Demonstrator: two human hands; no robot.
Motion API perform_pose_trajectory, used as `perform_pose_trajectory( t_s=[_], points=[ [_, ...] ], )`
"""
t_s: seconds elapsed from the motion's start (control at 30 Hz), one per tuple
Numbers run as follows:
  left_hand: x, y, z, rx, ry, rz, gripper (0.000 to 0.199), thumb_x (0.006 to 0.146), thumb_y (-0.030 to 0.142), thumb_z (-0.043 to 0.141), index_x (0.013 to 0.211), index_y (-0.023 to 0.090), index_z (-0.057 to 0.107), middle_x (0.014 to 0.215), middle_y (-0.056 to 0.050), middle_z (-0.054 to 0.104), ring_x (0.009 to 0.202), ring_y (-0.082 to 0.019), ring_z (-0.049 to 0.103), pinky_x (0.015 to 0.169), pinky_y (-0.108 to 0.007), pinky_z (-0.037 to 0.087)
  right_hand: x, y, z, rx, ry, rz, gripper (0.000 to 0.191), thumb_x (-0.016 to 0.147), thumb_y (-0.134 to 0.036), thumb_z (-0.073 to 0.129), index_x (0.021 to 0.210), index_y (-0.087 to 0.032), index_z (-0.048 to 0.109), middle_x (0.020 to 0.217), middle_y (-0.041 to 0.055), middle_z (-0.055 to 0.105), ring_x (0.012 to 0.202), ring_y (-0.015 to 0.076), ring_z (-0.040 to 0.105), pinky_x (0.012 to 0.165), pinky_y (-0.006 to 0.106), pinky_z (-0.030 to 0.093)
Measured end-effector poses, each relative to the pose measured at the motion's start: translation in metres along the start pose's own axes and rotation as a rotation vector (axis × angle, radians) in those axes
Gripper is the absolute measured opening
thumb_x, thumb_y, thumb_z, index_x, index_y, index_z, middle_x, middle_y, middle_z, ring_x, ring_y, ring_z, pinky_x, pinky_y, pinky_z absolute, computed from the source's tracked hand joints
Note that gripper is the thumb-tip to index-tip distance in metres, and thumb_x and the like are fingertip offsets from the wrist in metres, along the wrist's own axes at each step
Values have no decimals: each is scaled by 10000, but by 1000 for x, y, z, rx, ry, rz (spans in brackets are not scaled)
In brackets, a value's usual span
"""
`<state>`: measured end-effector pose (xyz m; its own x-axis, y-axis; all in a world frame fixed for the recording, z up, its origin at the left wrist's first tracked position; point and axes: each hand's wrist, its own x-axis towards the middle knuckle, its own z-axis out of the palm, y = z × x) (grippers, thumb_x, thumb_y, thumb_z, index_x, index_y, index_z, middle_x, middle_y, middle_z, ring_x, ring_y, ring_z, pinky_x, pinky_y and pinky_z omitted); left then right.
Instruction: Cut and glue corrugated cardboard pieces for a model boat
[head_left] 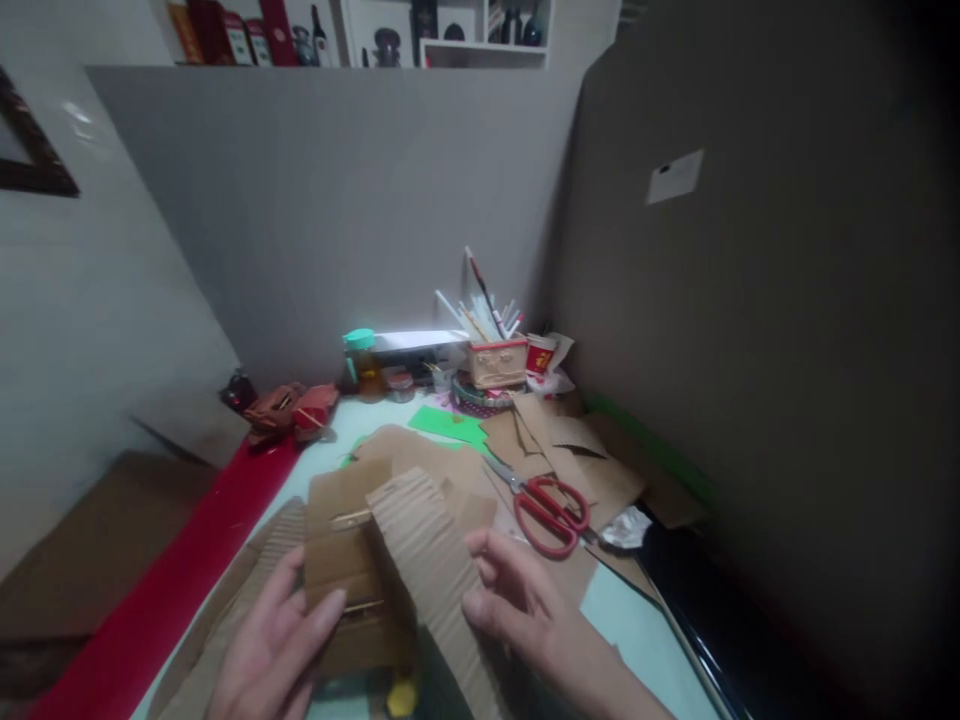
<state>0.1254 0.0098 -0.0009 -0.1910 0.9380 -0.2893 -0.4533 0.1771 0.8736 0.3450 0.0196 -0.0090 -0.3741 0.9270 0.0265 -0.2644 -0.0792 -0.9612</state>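
My left hand (277, 645) grips a folded brown cardboard piece (349, 565) by its left side, thumb on top. Two narrow slits cross its face. At the right, my right hand (529, 610) has thumb and fingers closed on the edge of a corrugated cardboard strip (427, 540), whose ridges face up. The strip slants beside the folded piece; whether the two are joined I cannot tell. Beneath them shows a small yellow thing (401, 697), too blurred to name. Red-handled scissors (551, 512) lie beyond my right hand, blades pointing away to the left.
Cardboard scraps (600, 475) are heaped on the right, with crumpled foil (627, 527) nearby. Green paper (448, 425) lies further back. A box of pens and brushes (498, 362), a teal-lidded jar (366, 368) and a red cup (540, 353) stand before the grey partition (360, 200).
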Motion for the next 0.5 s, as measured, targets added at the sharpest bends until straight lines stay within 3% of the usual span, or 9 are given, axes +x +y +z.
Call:
perform_pose_trajectory(
  t_s=[0.1,0.2,0.33,0.4,0.5],
  points=[
    [-3,6,7,2,-6,49,890,585,372,987,1374,294,584,1128,-15,825,1209,-284,711,826,-196,608,2,9,-1,-19,-34,-5,423,868,-607,741,1020,-241,595,844,-37,466,820,157,494,752,248,400],
    [-4,10,4,-17,-49,82,914,674,366,935,1473,280,499,1162,-69,813,1229,-313,697,869,-256,609,1,9,-9,-81,16,-33,354,908,-557,706,1057,-259,588,934,-17,526,918,180,527,824,265,416],
    [-8,13,1,5,-102,90,893,763,395,869,1530,430,415,1225,-21,791,1221,-270,699,832,-220,598,-1,2,-22,-215,145,-68,246,963,-436,623,1135,-282,536,1106,3,591,1058,196,544,927,279,403],
    [-10,13,-1,48,-96,102,824,761,421,866,1488,468,479,1313,7,752,1260,-264,670,837,-203,588,0,-1,-24,-295,173,-89,207,943,-402,591,1093,-269,542,1065,5,599,1038,205,556,894,281,419],
    [-10,12,-5,98,-128,115,680,701,431,904,1337,362,672,1399,-21,703,1333,-312,613,915,-232,575,2,-8,-17,-451,145,-123,154,890,-361,545,977,-236,566,919,4,586,889,210,567,766,287,428]
  ],
)
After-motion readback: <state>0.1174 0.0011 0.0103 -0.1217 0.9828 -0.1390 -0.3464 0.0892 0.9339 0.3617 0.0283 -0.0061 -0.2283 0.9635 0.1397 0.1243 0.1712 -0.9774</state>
